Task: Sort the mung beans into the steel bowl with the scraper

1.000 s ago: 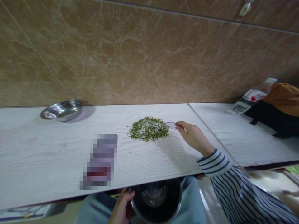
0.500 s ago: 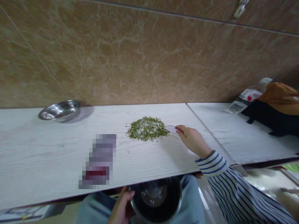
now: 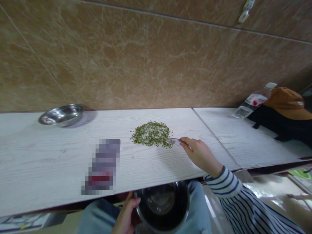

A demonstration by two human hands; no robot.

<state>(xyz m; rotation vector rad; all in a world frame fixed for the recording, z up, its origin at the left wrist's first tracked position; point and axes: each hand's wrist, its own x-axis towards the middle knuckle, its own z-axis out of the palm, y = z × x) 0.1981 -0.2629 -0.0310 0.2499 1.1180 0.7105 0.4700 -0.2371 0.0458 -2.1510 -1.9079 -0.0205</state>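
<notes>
Green grains mixed with white ones lay in a low pile (image 3: 149, 132) at the middle of the white, wood-grained counter (image 3: 48, 169), seen from the camera on my head. Strays dotted the pile's edges, and a small spur of grains ran out at its near right side. Right there, my right hand (image 3: 201, 155) held a thin, clear tool (image 3: 174, 140), thumb and fingers clamped together on its right end, while its left end touched the grains. I could not make out the tool's full shape. A white sleeve (image 3: 226, 183) with dark blue stripes covered that arm.

My left hand (image 3: 129, 211) was closed on the left side of a dark-bottomed metal pot (image 3: 179, 204), thumb by the rim. The pot stood open side up between my legs in pale blue jeans (image 3: 97, 217), just under the counter's near edge.

On the left, a shiny steel bowl (image 3: 64, 123) sat near the tiled brown wall (image 3: 146, 65), well apart from the pile. Nearer to me lay a long, pixelated item (image 3: 104, 165), too blurred to name. At the far right, a clear bottle (image 3: 253, 100) leaned beside an orange-brown cap (image 3: 287, 100) and something black (image 3: 270, 120).
</notes>
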